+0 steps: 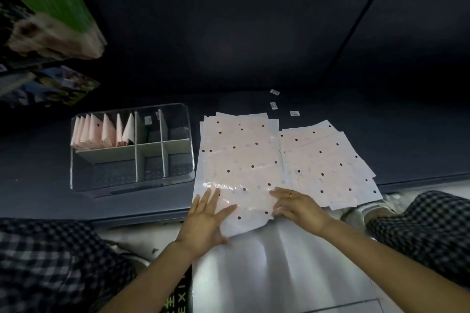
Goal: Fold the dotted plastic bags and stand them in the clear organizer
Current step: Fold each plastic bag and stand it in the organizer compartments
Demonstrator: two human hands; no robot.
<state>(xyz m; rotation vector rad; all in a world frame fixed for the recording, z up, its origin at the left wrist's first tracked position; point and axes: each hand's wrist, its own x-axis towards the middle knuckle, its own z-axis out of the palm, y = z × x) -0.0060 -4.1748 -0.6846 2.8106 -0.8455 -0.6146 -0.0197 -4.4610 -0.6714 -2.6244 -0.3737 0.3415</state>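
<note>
Top dotted plastic bag point(236, 160) lying flat on a stack of the same at the near edge of the dark bench point(254, 71), its near end hanging a little past that edge toward the person. Pale pink, scattered with dark red dots, glossy and wrinkled near the hands. Left hand point(206, 218) pressed flat on the bag's near-left corner, fingers straight and spread, nothing gripped. Right hand point(297, 207) laid on the near-right part of the same bag, fingers stretched out and close together, pointing left; ring point(290, 194) on one finger. Cannot tell whether its fingertips pinch the bag's edge.

Second stack of dotted bags point(328, 160) just beside the first on the right, fanned out, reaching the near edge of the bench. Clear organizer point(132, 185) left of the stacks, near the bench's near edge, split by grey dividers into several compartments. Folded bags point(101, 132) standing upright in a row in its far-left compartment; other compartments hold no bags. Three small white labels point(273, 105) on the bench beyond the stacks. Blurred green and printed packages point(50, 7) at the far-left corner. Checked trouser legs point(432, 223) below the bench edge on both sides
</note>
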